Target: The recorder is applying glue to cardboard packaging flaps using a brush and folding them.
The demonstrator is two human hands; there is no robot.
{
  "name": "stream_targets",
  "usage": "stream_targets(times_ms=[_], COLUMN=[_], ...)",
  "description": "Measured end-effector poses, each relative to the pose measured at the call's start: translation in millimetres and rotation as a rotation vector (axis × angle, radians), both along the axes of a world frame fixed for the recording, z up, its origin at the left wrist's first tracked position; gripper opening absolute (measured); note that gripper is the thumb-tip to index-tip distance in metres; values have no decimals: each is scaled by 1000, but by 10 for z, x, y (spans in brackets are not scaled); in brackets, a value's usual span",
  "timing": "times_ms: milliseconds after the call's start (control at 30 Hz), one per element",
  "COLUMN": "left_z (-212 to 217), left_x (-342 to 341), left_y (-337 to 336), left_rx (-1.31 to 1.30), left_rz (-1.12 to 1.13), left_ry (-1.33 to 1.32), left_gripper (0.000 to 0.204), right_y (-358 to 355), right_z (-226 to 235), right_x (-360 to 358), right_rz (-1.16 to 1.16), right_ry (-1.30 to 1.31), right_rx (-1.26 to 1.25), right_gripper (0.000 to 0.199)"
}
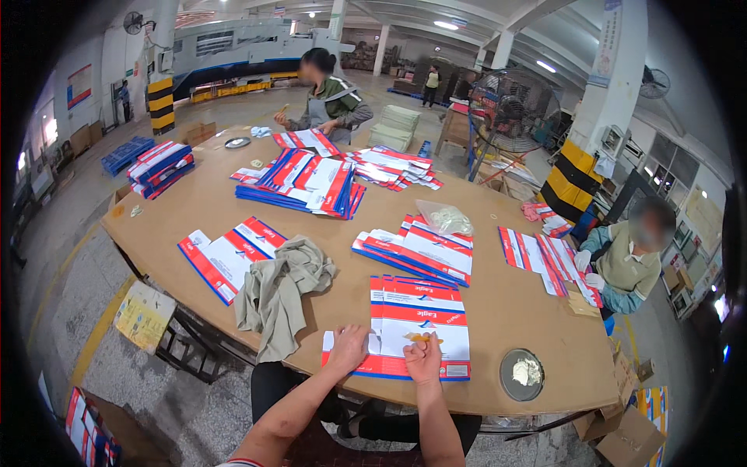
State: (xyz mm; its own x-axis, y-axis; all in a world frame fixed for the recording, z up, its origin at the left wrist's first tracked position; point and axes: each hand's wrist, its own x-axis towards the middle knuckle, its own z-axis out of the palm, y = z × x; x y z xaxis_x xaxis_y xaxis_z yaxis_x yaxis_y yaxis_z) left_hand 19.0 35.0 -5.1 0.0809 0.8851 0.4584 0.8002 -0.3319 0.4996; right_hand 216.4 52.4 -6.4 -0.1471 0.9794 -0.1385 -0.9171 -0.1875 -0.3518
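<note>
Flat printed cartons (405, 313) in red, white and blue lie stacked in front of me. On the top carton's left part rests my left hand (348, 350), its fingers bent down against the board; the fingertips are partly hidden. My right hand (422, 359) pinches a small flat yellow-brown spreader (423, 338) just above the carton's printed face. Right of that hand sits a round dark dish (507, 381) with a lump of whitish paste (527, 371).
A crumpled grey-green cloth (284, 288) lies left of my cartons. More flat carton piles (299, 183) cover the far table (175, 233), with a plastic bag (446, 218) on one pile. Co-workers sit at the far side (331, 101) and right (634, 249). A stool (145, 315) stands left.
</note>
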Motion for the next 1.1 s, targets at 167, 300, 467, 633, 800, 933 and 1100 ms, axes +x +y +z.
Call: stream_targets(times_ms=[167,300,467,633,800,933,1100], left_z=[-41,-40,-59,-111,30,-45,5], left_x=[29,48,12,-50,-9,19,-51], left_y=[52,30,-21,77,120,53,-151], left_rx=[9,17,81,73,97,6,-34], left_rz=[-19,-50,-29,-13,-35,-22,-14], left_ry=[-5,-45,-101,-137,-192,-188,-159], left_gripper=[27,25,21,12,14,15,16], right_y=[-12,-60,-89,40,64,-34,-155], right_z=[8,-2,-22,-70,7,14,-57], right_x=[39,86,59,-12,55,61,42], right_rz=[29,-12,20,12,14,15,29], right_ry=[-2,24,26,-36,19,3,33], right_rx=[3,32,47,-23,1,6,-7], right_gripper=[23,21,19,17,18,15,14])
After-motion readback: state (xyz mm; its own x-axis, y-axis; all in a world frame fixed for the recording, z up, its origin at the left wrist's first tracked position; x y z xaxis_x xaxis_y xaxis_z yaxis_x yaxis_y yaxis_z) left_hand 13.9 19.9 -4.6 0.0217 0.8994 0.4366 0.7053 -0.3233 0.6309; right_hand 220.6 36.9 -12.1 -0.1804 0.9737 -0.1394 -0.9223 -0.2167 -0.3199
